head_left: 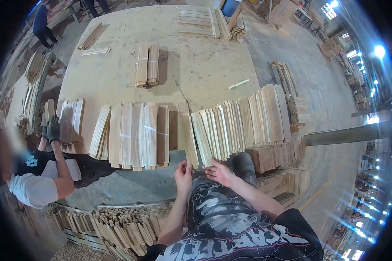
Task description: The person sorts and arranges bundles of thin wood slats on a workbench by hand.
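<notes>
A wooden strip (188, 137) lies on the table just left of the frame's center line, its long axis running away from the wearer, from the near edge up the frame, with the far end tipped slightly to the left. The left hand (183, 177) is at its near end, thumb and fingertips drawn together and seemingly pinching the wood, though the exact contact is partly hidden. The right hand (221, 175) is just to the right, palm partly turned up, fingers apart, with its fingertips close to the near end of the leaning row (224, 130); whether they touch it, I cannot tell. The strip thus lies straight ahead of the left hand, which is the nearer of the two, and the row lies ahead of the right, its first pieces slanting much as the strip does. Left of the strip, past a narrow gap, a broad batch of boards (133, 135) lies side by side, roughly parallel to it. Farther up the table (113, 61), a small bundle (147, 65) sits upper left of center, and a slim white tool (238, 84) lies right of center. At the left of the frame a co-worker (34, 189) in dark gloves holds a short bundle upright, and more wood (122, 222) is piled at the lower left.
</notes>
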Demonstrator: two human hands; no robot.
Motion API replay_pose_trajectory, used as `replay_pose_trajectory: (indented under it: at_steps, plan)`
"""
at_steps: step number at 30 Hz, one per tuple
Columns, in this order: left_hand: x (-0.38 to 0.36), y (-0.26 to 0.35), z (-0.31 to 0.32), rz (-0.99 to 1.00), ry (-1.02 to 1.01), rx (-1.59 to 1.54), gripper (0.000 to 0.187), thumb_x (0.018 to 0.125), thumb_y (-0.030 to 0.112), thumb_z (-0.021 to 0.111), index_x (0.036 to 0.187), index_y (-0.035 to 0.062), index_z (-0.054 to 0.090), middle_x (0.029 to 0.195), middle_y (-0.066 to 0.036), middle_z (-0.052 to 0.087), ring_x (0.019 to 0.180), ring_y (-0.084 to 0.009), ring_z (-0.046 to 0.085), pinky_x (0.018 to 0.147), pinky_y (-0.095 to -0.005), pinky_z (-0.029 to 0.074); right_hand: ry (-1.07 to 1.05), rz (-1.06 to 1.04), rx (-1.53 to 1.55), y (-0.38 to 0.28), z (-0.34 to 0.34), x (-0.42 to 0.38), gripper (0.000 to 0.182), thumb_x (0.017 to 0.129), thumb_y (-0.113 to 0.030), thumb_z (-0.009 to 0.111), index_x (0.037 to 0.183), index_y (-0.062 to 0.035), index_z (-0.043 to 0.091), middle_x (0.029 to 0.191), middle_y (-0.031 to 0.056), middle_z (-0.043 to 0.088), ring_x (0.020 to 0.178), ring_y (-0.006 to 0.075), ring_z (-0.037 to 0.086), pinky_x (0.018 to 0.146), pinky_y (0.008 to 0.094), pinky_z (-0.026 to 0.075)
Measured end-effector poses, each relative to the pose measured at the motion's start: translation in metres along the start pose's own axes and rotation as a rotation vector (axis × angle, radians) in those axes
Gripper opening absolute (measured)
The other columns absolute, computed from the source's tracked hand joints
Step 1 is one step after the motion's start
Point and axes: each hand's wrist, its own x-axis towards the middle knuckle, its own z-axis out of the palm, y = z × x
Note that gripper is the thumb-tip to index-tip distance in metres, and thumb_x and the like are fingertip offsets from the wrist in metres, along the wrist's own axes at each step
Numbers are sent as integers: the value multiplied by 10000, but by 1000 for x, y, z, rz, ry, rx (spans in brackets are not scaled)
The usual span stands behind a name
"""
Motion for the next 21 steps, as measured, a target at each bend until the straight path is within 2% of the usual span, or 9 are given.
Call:
replay_pose_trajectory:
  at_steps: [7, 8, 11, 13, 15, 16, 19, 21]
  plan:
    - [37, 28, 13, 59, -10, -174, 143, 993, 172, 564, 1006, 31, 583, 696, 31, 518, 564, -34, 445, 483, -209, 334, -88, 49, 131, -4, -15, -3, 396, 949, -448, 606, 1157, -111, 588, 1024, 43, 660, 899, 148, 622, 855, 327, 508]
    - [44, 31, 14, 39, 9, -164, 179, 982, 180, 574, 1046, 14, 592, 683, -7, 546, 567, -103, 511, 521, -266, 403, -92, 58, 156, -5, -15, -4, 362, 957, -424, 599, 1154, -121, 584, 994, 44, 658, 886, 162, 623, 848, 333, 510]
    - [58, 29, 21, 356, 278, 473, 249, 962, 190, 585, 1110, -10, 594, 694, -82, 578, 627, -254, 599, 625, -367, 484, -141, 78, 222, 6, -31, 4, 288, 977, -370, 581, 1136, -129, 578, 953, 43, 662, 864, 177, 628, 832, 337, 512]
    - [56, 52, 24, 422, 288, 803, 436, 910, 219, 639, 1256, -17, 521, 968, -196, 603, 903, -400, 617, 784, -452, 504, -158, 96, 240, 10, -36, 6, 278, 991, -342, 560, 1162, -122, 573, 933, 29, 651, 852, 169, 621, 830, 333, 509]
    - [51, 77, 41, 384, 290, 953, 517, 884, 231, 670, 1302, -9, 484, 1118, -222, 569, 1021, -422, 582, 819, -461, 502, -145, 115, 233, 9, -36, 1, 304, 1009, -317, 530, 1229, -111, 564, 903, 2, 626, 838, 151, 605, 834, 328, 503]
    - [57, 75, 47, 445, 287, 978, 655, 842, 252, 715, 1366, -2, 416, 1190, -234, 506, 1098, -432, 529, 845, -474, 493, -198, 127, 251, 11, -39, 2, 328, 1016, -320, 511, 1253, -98, 559, 889, -8, 620, 835, 143, 605, 839, 327, 503]
    - [66, 84, 62, 434, 267, 1090, 689, 826, 235, 730, 1386, 3, 402, 1122, -229, 510, 1098, -432, 515, 849, -477, 487, -316, 161, 277, 13, -44, 3, 402, 1036, -329, 452, 1334, -70, 526, 848, -34, 589, 823, 121, 593, 851, 322, 501]
    - [73, 80, 61, 348, 180, 880, 674, 834, 168, 700, 1408, 10, 384, 1138, -221, 526, 992, -368, 576, 832, -447, 495, -344, 179, 260, 10, -40, 1, 454, 1045, -338, 410, 1400, -63, 479, 825, -46, 554, 810, 109, 571, 854, 317, 496]
